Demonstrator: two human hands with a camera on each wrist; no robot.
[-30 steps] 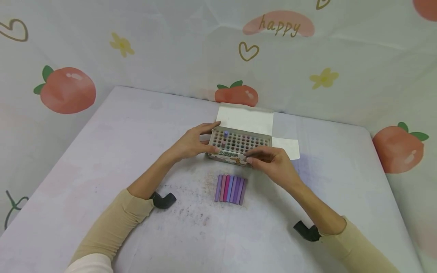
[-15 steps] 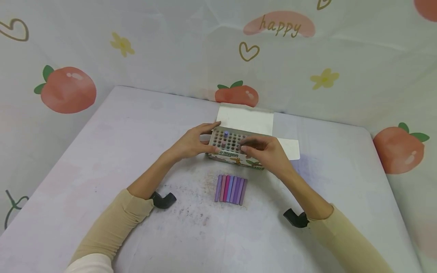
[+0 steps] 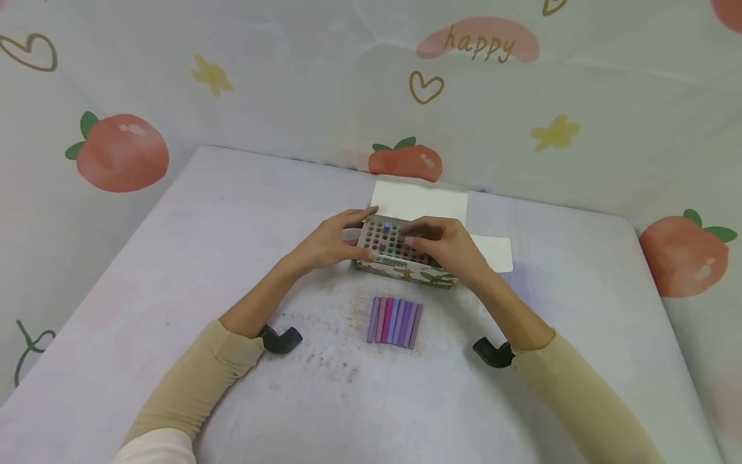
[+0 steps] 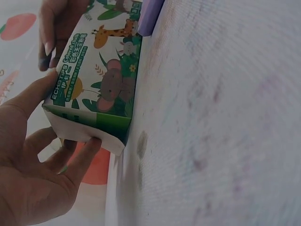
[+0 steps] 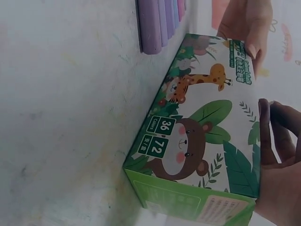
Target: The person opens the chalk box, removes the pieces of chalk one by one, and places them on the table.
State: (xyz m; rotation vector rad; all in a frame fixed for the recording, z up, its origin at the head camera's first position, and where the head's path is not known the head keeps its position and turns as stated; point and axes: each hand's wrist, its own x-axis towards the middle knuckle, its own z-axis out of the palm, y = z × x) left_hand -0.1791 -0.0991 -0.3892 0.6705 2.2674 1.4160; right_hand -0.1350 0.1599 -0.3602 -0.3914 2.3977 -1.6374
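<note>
My left hand (image 3: pixel 326 243) grips the left end of an open cardboard chalk box (image 3: pixel 400 265), thumb at the front edge. In the left wrist view, fingers of my left hand (image 4: pixel 44 179) touch the white end flap (image 4: pixel 82 133). The box's top is a grid of round holes; a blue chalk stick (image 3: pixel 386 227) and a pink chalk stick (image 3: pixel 382 245) stand up there. Over the grid's middle, my right hand (image 3: pixel 446 243) bends its fingers down at the holes, dark-stained fingertips close together. I cannot tell whether they pinch a chalk end.
In front of the box several purple, pink and blue chalk sticks (image 3: pixel 394 322) lie side by side. The raised lid (image 3: pixel 420 200) stands behind and a white flap (image 3: pixel 493 253) juts right. Coloured dust marks the table (image 3: pixel 324 399). A patterned cloth (image 3: pixel 290 84) hangs behind.
My right hand has moved from the box's front edge up and left over the holes. My left hand keeps its grip, and the chalk row stays put.
</note>
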